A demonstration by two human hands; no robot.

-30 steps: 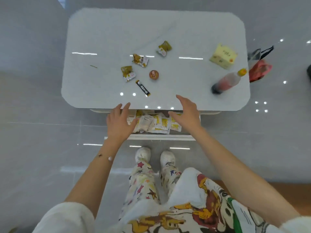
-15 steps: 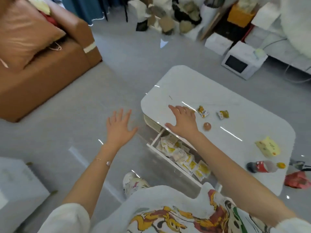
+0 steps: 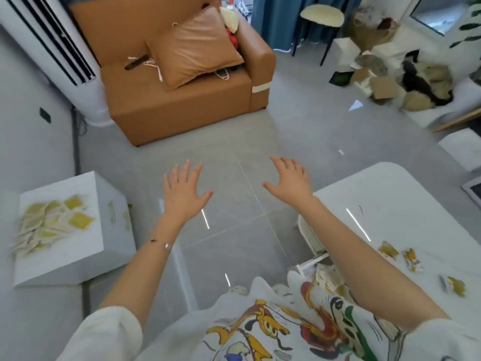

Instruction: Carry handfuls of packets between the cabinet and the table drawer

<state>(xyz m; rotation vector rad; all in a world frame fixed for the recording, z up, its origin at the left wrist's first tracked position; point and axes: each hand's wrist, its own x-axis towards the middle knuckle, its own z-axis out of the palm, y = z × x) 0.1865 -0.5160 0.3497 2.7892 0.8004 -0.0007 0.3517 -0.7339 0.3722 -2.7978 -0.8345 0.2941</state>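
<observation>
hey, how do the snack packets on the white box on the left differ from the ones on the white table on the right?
The packets on the white box form a big overlapping heap, while the packets on the white table are only a few, lying apart. The box packets look flat; the table ones look crumpled. The box heap lies nearer the left hand, the table ones beside the right forearm, behind the right hand. Both sets are yellow and white, and neither hand touches them.

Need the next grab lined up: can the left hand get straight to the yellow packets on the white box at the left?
Probably yes. The left hand is open, holds nothing and hovers over bare floor. The yellow packets lie uncovered on top of the white box to its left, with nothing between.
</observation>
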